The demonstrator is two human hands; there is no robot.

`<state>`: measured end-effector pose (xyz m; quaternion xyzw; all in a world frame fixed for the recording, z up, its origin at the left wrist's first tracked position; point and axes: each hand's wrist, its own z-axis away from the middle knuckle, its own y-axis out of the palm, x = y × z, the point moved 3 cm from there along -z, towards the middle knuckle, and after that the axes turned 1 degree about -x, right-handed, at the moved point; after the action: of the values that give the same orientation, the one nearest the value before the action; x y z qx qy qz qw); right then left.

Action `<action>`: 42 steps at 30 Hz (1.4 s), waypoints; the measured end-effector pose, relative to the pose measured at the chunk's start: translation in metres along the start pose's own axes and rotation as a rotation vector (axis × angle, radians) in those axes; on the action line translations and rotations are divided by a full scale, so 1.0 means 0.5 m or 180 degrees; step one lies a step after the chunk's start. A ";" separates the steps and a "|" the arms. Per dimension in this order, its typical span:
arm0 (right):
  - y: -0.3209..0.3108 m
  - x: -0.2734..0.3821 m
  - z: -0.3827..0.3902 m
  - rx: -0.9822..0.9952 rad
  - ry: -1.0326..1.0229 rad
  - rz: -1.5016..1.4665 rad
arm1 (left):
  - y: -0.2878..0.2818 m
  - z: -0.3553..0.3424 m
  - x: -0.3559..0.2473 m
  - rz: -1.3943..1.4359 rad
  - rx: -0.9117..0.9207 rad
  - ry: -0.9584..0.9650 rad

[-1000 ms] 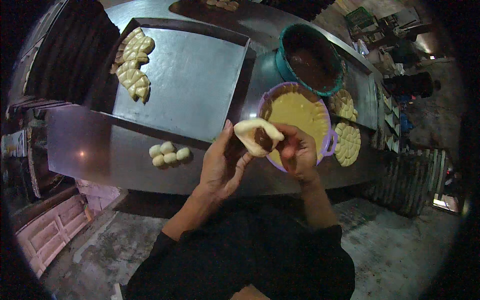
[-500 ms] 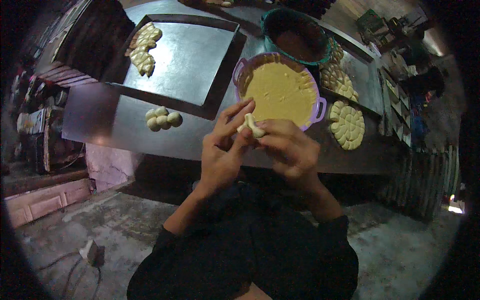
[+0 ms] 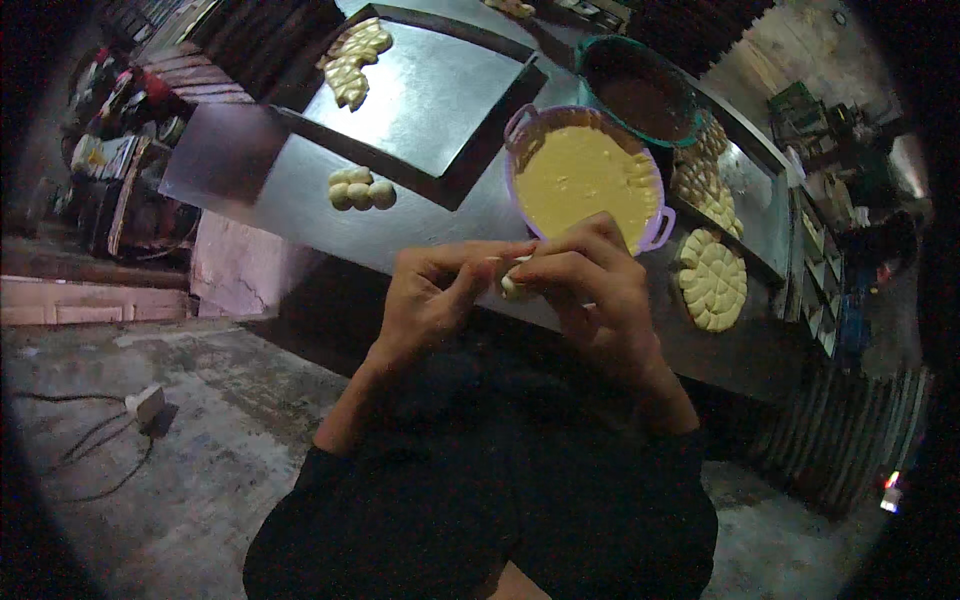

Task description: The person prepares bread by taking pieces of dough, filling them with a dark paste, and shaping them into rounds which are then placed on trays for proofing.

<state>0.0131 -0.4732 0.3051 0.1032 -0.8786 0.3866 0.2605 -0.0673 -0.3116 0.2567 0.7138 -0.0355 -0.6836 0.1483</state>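
Just in front of the purple basin (image 3: 512,190), a small pale piece of dough (image 3: 511,287) is between my hands. My right hand (image 3: 600,290) pinches it between thumb and fingers, covering much of it. The thumb and forefinger of my left hand (image 3: 425,295) meet the dough's left side in a pinch. Smooth yellow filling (image 3: 580,185) lies in the basin, scooped at its right edge. Left of my hands, several round dough balls (image 3: 360,190) sit clustered on the metal table (image 3: 420,230).
A dark metal tray (image 3: 430,95) at the back left carries shaped dough (image 3: 355,62). Behind the basin stands a green tub (image 3: 640,95). To the right are a flat slab of divided dough (image 3: 713,280) and another tray (image 3: 760,185) with dough pieces. A plug with cables (image 3: 146,404) lies on the floor.
The view has swung, so the table appears tilted. My hands have come nearer to me, toward the table's front edge. The dough is now more covered by my right fingers.
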 end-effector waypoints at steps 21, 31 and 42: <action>0.356 -0.111 -0.159 0.0210 0.1285 -0.0989 | -0.342 -0.028 0.159 -0.0063 -0.1050 -0.0195; 0.610 -0.325 -0.223 0.0503 0.2196 0.0028 | -0.591 -0.131 0.223 -0.1153 -0.1718 -0.0113; 0.676 -0.339 -0.279 0.1573 0.1942 0.0943 | -0.700 -0.269 0.313 -0.3872 0.0838 0.0347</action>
<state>0.0796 -0.1448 0.0814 -0.0842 -0.6473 0.6319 0.4178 0.0221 0.0044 0.0176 0.6524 0.3010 -0.5981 -0.3551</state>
